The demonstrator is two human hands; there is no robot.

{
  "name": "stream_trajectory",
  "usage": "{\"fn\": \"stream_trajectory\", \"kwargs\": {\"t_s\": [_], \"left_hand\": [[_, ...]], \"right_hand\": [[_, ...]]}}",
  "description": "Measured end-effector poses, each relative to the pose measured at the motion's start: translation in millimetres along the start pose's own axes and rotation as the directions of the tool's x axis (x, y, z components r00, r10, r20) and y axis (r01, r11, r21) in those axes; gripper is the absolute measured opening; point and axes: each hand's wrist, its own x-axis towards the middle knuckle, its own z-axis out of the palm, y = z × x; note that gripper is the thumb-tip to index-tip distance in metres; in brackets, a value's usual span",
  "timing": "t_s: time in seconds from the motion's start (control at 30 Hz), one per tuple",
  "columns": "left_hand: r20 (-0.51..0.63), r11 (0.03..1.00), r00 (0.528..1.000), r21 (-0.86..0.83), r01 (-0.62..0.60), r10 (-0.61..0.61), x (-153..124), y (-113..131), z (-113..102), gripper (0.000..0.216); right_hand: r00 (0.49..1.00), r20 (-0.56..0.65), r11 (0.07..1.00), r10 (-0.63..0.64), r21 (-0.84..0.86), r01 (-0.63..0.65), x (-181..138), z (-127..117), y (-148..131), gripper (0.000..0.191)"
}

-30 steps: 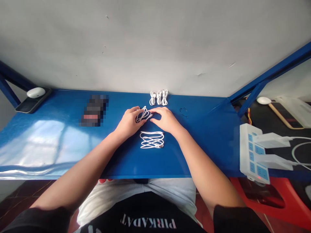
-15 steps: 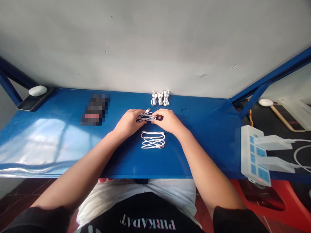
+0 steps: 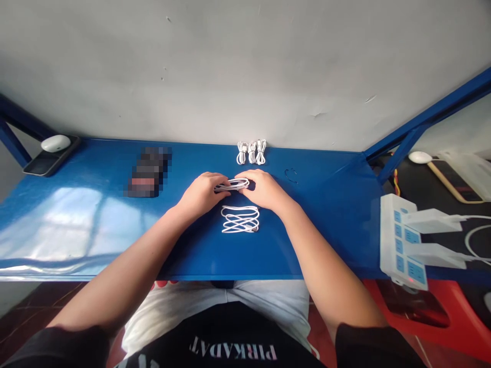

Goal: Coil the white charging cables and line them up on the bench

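Observation:
A coiled white cable (image 3: 232, 184) is stretched between my two hands, a little above the blue table (image 3: 326, 220). My left hand (image 3: 205, 193) pinches its left end between thumb and fingers. The right end is gripped by my right hand (image 3: 264, 188). Closer to me on the table lies a second white cable (image 3: 240, 220), loosely looped in crossing coils. Beyond my hands, three tied bundles of white cable (image 3: 251, 153) sit side by side near the wall. Some thin dark ties (image 3: 291, 176) are scattered to the right of my right hand.
A blurred dark object (image 3: 148, 173) lies left of my hands. At the far left a white mouse (image 3: 56, 143) rests on a dark phone-like slab (image 3: 49, 161). On the right edge stands a white power strip (image 3: 402, 240) with chargers plugged in, above a red stool (image 3: 452, 317).
The cable in my hands has been drawn into a narrower, flatter bundle, and its connector end no longer shows above it. The view has shifted slightly.

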Motion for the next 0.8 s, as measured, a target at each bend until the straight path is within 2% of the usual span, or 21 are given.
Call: {"fn": "stream_trajectory", "kwargs": {"t_s": [0.13,0.23,0.33,0.37,0.5,0.63,0.8], "left_hand": [[0.035,1.0,0.999,-0.012,0.027,-0.026,-2,5,-6,0.027],[0.081,1.0,0.997,0.001,0.016,-0.016,-3,11,-10,0.023],[0.076,0.999,0.997,0.001,0.033,-0.033,-4,14,-9,0.016],[0.061,0.999,0.997,-0.003,0.053,-0.052,-4,14,-8,0.017],[0.004,0.99,0.991,-0.031,0.134,-0.134,-4,17,-6,0.042],[0.004,0.987,0.988,-0.026,0.157,-0.157,-3,18,-8,0.028],[0.054,0.987,0.987,-0.046,0.156,-0.154,-1,17,-8,0.022]], "right_hand": [[1.0,-0.01,1.0,0.027,0.015,-0.026,-2,-2,0,0.04],[0.997,0.07,0.999,0.03,0.027,-0.032,-6,-8,-3,0.048],[0.991,0.132,0.996,0.031,0.081,-0.042,-8,-12,-5,0.054],[0.991,0.127,0.992,0.047,0.11,-0.061,-8,-12,-5,0.053],[0.99,0.072,0.971,0.125,0.195,-0.137,-5,-7,-2,0.044],[0.988,0.067,0.971,0.138,0.186,-0.148,-4,-6,0,0.041],[0.988,0.103,0.978,0.112,0.166,-0.128,-6,-10,-4,0.033]]}}
